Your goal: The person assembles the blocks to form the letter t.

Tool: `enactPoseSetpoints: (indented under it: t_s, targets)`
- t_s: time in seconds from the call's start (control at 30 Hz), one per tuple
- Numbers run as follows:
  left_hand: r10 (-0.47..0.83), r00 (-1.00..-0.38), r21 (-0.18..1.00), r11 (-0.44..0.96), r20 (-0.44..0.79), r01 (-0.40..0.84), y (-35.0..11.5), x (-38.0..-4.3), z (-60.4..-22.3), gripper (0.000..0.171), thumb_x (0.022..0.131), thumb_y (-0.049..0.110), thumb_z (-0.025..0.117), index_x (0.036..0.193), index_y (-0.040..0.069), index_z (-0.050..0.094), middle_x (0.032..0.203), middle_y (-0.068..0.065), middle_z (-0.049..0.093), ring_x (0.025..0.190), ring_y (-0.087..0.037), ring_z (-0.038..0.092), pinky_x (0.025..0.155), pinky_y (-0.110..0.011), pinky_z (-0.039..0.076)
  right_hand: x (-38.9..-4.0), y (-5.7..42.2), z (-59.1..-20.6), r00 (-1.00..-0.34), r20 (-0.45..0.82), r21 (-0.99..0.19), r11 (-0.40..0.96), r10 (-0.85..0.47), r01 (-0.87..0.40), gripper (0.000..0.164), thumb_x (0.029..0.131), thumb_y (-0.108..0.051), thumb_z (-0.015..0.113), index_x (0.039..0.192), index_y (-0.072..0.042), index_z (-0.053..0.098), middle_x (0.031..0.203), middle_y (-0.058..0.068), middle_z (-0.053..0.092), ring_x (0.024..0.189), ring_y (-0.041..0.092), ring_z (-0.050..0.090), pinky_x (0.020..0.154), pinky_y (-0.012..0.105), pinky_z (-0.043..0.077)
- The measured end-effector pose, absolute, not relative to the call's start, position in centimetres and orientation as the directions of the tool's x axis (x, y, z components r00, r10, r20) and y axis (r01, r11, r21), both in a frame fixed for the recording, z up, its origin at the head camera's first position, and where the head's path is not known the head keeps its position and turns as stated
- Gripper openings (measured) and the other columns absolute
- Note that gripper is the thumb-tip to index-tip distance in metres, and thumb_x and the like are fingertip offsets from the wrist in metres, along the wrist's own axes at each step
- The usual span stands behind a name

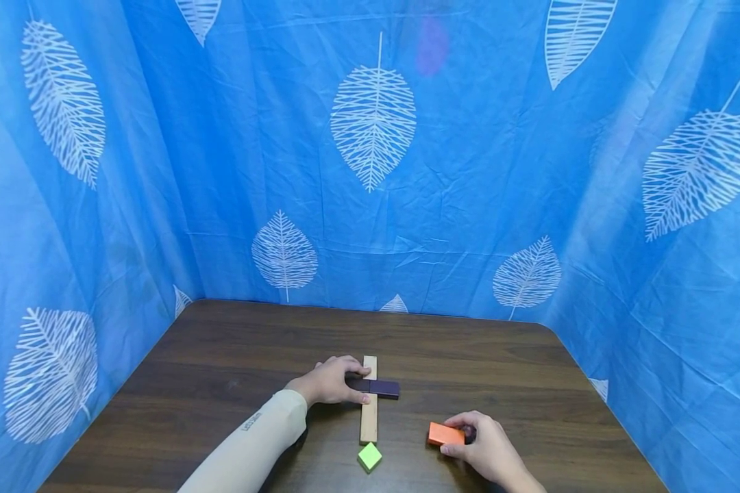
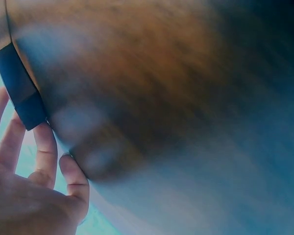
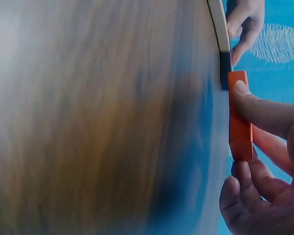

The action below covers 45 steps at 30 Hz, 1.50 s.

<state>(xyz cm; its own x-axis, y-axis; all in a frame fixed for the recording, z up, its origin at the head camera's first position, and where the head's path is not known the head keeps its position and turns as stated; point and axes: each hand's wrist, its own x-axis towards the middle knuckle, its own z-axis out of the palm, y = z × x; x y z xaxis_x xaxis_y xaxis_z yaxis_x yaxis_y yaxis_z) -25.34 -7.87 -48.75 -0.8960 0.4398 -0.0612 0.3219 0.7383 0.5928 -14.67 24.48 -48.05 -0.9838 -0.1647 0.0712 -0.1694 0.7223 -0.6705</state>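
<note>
A pale wooden strip (image 1: 368,421) lies lengthwise on the table, crossed by two dark purple blocks (image 1: 384,389) set end to end. At the left end of that crosspiece, my left hand (image 1: 331,381) holds the left dark block between thumb and fingers, its fingertips reaching the strip. The left wrist view shows the dark blocks (image 2: 19,88) beside these fingers. To the right, my right hand (image 1: 492,448) grips an orange block (image 1: 446,434) by its right end. Thumb and fingers pinch the orange block (image 3: 240,115) in the right wrist view. A lime-green block (image 1: 369,457) sits at the strip's near end.
The dark wood-grain table (image 1: 271,335) extends around the blocks. Blue curtains (image 1: 469,171) with white leaf prints stand along its back and both sides.
</note>
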Motion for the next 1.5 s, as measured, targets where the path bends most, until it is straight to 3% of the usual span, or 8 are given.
enactPoseSetpoints:
  t_s: [0.27, 0.63, 0.93, 1.1, 1.5]
  targets:
    - [0.439, -0.897, 0.586, 0.743, -0.061, 0.324, -7.9, -25.3, -48.8, 0.062, 0.079, 0.052, 0.083, 0.133, 0.024, 0.069, 0.135, -0.003, 0.058, 0.128, -0.031, 0.047, 0.106, -0.065, 0.027, -14.2, 23.3, -48.3, -0.933, 0.051, -0.764, 0.588, -0.356, -0.266, 0.035, 0.073, -0.023, 0.091, 0.101, -0.009, 0.075, 0.093, -0.004, 0.064, 0.076, 0.005, 0.053, 0.065, 0.025, 0.046]
    - [0.442, -0.894, 0.592, 0.739, -0.067, 0.321, -7.9, -25.4, -48.8, 0.062, 0.079, 0.053, 0.083, 0.132, 0.024, 0.069, 0.135, -0.003, 0.058, 0.126, -0.030, 0.048, 0.105, -0.063, 0.028, -13.7, 21.1, -48.4, -0.881, -0.127, -0.818, 0.551, -0.455, -0.166, 0.027, 0.078, -0.017, 0.089, 0.100, -0.010, 0.075, 0.089, -0.001, 0.061, 0.075, 0.016, 0.052, 0.063, 0.028, 0.043]
    - [0.434, -0.898, 0.595, 0.741, -0.071, 0.311, -7.8, -25.3, -48.6, 0.062, 0.079, 0.053, 0.083, 0.132, 0.024, 0.069, 0.135, -0.003, 0.058, 0.127, -0.030, 0.048, 0.106, -0.064, 0.027, -13.4, 19.4, -49.1, -0.826, -0.029, -0.829, 0.475, -0.562, -0.294, 0.023, 0.077, -0.012, 0.088, 0.095, -0.008, 0.074, 0.085, -0.010, 0.059, 0.073, 0.002, 0.051, 0.064, 0.024, 0.046]
    - [0.437, -0.897, 0.588, 0.743, -0.062, 0.321, -7.9, -25.4, -48.7, 0.062, 0.079, 0.053, 0.083, 0.132, 0.024, 0.069, 0.134, -0.003, 0.058, 0.127, -0.031, 0.048, 0.106, -0.066, 0.026, -13.3, 18.9, -49.3, -0.822, -0.003, -0.818, 0.474, -0.569, -0.325, 0.023, 0.076, -0.011, 0.089, 0.093, -0.008, 0.074, 0.083, -0.014, 0.058, 0.072, 0.000, 0.051, 0.063, 0.023, 0.045]
    - [0.444, -0.894, 0.584, 0.743, -0.065, 0.327, -7.9, -25.5, -48.8, 0.062, 0.079, 0.054, 0.082, 0.132, 0.024, 0.069, 0.133, -0.002, 0.059, 0.127, -0.030, 0.048, 0.106, -0.067, 0.026, -13.6, 18.0, -49.1, -0.842, -0.095, -0.798, 0.547, -0.531, -0.255, 0.023, 0.078, -0.012, 0.088, 0.097, -0.011, 0.075, 0.087, -0.009, 0.059, 0.074, 0.005, 0.051, 0.067, 0.025, 0.044]
